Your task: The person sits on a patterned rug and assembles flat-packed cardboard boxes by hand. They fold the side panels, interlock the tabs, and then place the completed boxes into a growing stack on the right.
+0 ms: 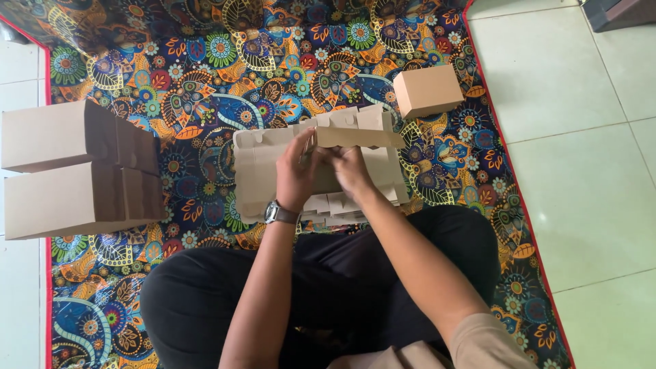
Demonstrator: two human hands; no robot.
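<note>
Both hands on the flat cardboard blank (321, 167) over the stack in front of the knees; left hand (295, 174) has its grip closed on the near edge, right hand (352, 171) pinches the top flap, half-folded; one small finished box (428, 90) on the patterned mat (205, 68), larger boxes (75, 167) left; plenty of blanks unfolded.

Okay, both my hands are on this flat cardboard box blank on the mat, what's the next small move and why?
Probably fold the raised long flap down and tuck it in. The left hand and right hand grip the middle of the flat tan cardboard box blank, whose top flap stands half-lifted, while the small finished cardboard box beside it already sits closed.
</note>
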